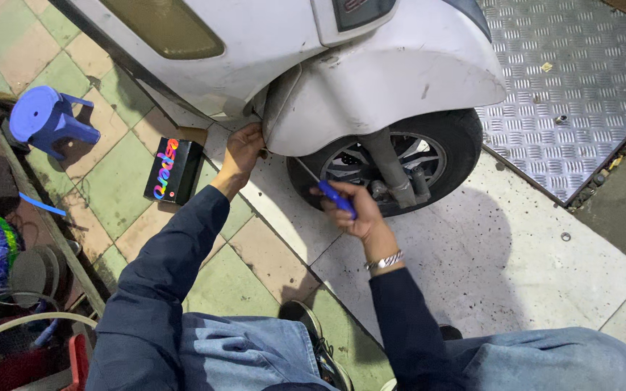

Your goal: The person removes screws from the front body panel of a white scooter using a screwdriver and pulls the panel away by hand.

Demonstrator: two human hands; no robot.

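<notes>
A white scooter's front end fills the top of the view, with its white mudguard over the black front wheel. My left hand grips the rear lower edge of the mudguard. My right hand is closed around a blue-handled screwdriver, whose thin shaft points up-left toward the underside of the mudguard, just beside the tyre. A metal watch band sits on my right wrist. Both arms wear dark blue sleeves, and my jeans and a black shoe show below.
A black box with colourful lettering lies on the tiled floor left of my left hand. A blue plastic stool lies tipped at the far left. Cluttered hoses and tools line the left edge. A metal checker plate lies at the upper right.
</notes>
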